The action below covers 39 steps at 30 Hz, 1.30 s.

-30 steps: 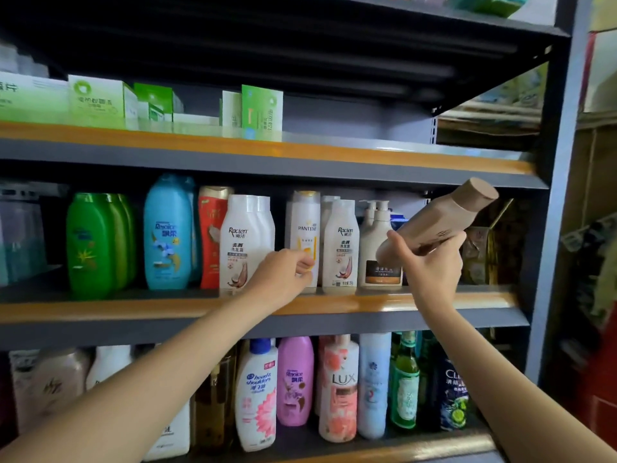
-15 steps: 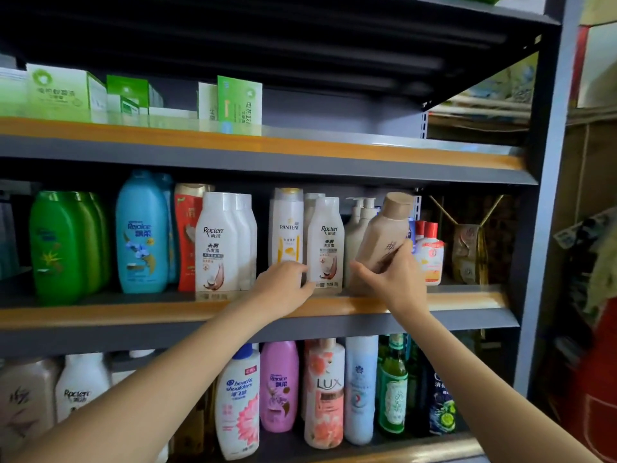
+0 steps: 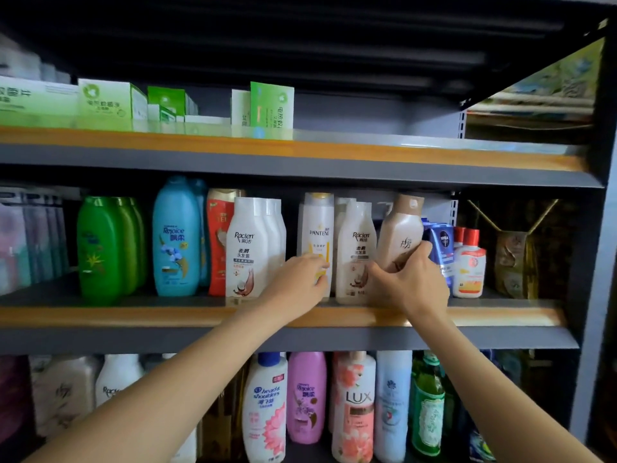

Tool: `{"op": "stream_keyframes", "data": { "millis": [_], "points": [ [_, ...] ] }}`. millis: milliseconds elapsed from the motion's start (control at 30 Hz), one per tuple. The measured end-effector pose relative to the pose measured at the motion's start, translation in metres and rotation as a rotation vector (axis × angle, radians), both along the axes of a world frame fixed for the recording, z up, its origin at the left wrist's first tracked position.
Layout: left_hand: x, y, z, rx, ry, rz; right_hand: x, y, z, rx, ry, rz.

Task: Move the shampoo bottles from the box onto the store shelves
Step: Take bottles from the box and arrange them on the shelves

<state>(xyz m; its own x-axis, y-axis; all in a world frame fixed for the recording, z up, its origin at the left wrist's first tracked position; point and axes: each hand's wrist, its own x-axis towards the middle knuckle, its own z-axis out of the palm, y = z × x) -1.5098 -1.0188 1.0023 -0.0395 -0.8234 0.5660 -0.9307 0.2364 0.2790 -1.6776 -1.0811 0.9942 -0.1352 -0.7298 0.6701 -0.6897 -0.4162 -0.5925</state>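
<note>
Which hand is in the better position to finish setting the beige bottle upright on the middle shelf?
Right. The right hand already grips the beige bottle low on its body. The left hand rests against the Pantene bottle, one bottle away.

Middle shelf, upright shampoo bottles

On the middle shelf, left to right: Rejoice bottle, Raclen bottle, Pantene bottle, second Raclen, tan bottle, Nivea box. Left hand before the Pantene, touching it. Right hand round the tan bottle's base. Below, Lux bottle right of Head & Shoulders.
</note>
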Motion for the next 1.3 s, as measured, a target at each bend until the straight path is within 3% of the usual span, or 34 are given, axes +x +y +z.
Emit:
{"op": "stream_keyframes", "data": {
  "millis": [133, 500, 800, 1033, 1167, 1300],
  "points": [
    [-0.015, -0.010, 0.003, -0.061, 0.007, -0.006, -0.019, -0.007, -0.001, 0.001, 0.048, -0.064],
    [-0.032, -0.019, -0.001, 0.048, -0.049, 0.047, -0.025, -0.013, 0.013, 0.144, 0.191, -0.077],
    [-0.041, -0.034, 0.032, -0.145, 0.171, 0.084, -0.030, -0.013, 0.011, 0.184, 0.130, 0.002],
    [-0.066, -0.055, 0.038, -0.126, 0.343, 0.149, -0.031, -0.015, 0.010, 0.167, 0.110, 0.013],
    [-0.066, -0.061, 0.034, -0.128, 0.228, 0.195, -0.033, -0.016, 0.007, 0.157, 0.090, 0.020],
    [-0.067, -0.050, 0.031, -0.123, 0.250, 0.059, -0.034, -0.018, 0.009, 0.154, 0.103, 0.028]
  ]
}}
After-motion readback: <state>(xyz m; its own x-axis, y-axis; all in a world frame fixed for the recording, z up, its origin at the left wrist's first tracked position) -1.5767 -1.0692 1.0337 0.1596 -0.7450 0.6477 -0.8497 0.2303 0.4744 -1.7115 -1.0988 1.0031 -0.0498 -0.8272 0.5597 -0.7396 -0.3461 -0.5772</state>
